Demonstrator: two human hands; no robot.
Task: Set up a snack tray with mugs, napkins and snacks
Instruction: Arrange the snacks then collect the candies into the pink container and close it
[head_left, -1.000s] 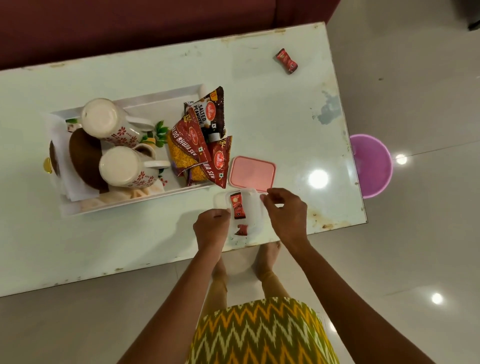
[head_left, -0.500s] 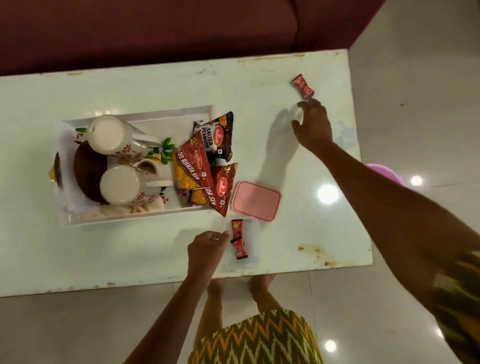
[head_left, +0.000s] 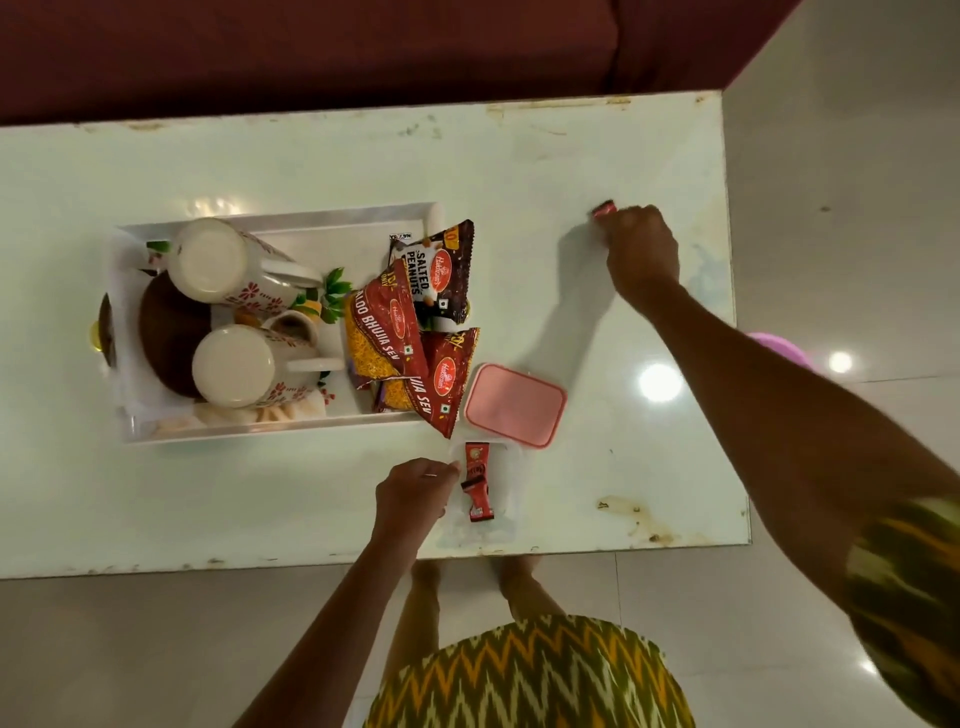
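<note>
The tray (head_left: 291, 221) is already loaded: two mugs (head_left: 234, 366) on napkins, snack packets at its right end. Right of it lies a pink lid (head_left: 514, 405); just below that corner, the left hand (head_left: 413, 491) steadies a clear box (head_left: 506, 486), fingers curled on its rim. Far right of the tray, the right hand (head_left: 641, 254) pinches a small red sachet (head_left: 604, 209). The sachet likely goes into the box next, then the lid.

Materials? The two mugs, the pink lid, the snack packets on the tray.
Two white floral mugs: likely glazed ceramic, with a smooth sheen and printed red flowers. Pink rectangular lid: looks like matte moulded plastic, with rounded corners and a raised rim. Red and brown snack packets: glossy printed plastic film, crinkled with crimped edges.
</note>
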